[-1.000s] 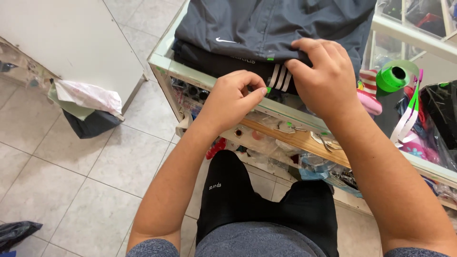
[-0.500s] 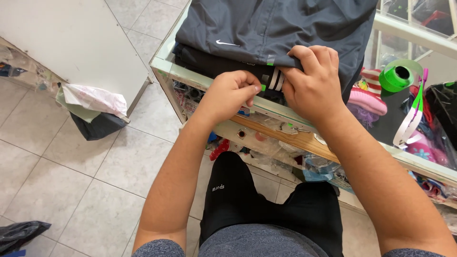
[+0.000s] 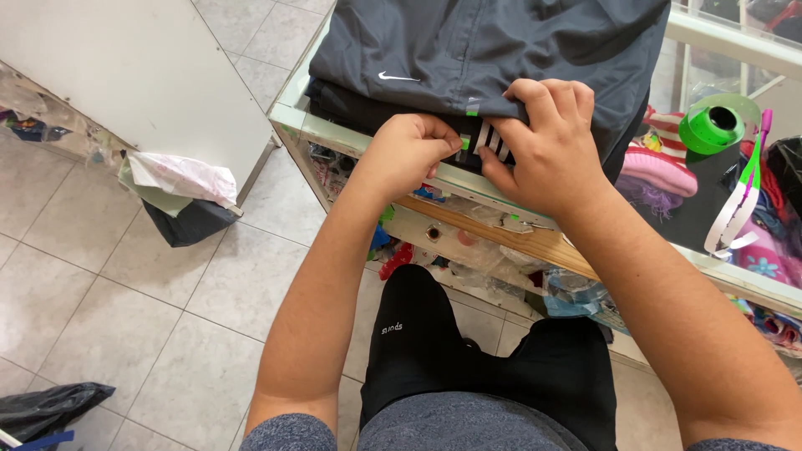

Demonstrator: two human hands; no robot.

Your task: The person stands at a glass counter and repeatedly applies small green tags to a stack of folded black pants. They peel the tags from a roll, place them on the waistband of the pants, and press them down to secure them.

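A single head-worn camera looks steeply down from the person's own eye level, close over both forearms. The left hand (image 3: 409, 154) and right hand (image 3: 547, 146) sit near the upper middle, at the near edge of a glass counter (image 3: 288, 113). The tiled floor (image 3: 167, 284) fills the left; the person's lap lies along the bottom edge.
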